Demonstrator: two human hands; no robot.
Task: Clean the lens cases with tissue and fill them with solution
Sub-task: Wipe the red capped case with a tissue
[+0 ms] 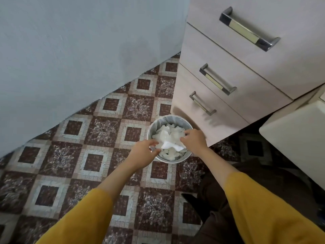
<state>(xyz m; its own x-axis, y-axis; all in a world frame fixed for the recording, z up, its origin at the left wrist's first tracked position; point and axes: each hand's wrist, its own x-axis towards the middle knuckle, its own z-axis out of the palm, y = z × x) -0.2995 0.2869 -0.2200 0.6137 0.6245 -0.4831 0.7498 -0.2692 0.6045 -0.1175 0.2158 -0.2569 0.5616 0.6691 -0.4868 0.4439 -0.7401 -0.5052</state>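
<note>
Both arms in yellow sleeves (pixel 267 208) stretched forward and down, a tissue (pixel 171 146) pinched by the left hand (pixel 146 153), right hand (pixel 193 140) curled downward, grip unclear

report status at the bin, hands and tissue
left grip pinching tissue over bin. right grip curled over used tissues, hold unclear. bin nearly full, no lens cases in view. nothing in the way.

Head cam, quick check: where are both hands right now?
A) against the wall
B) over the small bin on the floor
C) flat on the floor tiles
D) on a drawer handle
B: the left hand and right hand are over the small round bin, with a white tissue between them above the crumpled tissues already in it.
</note>
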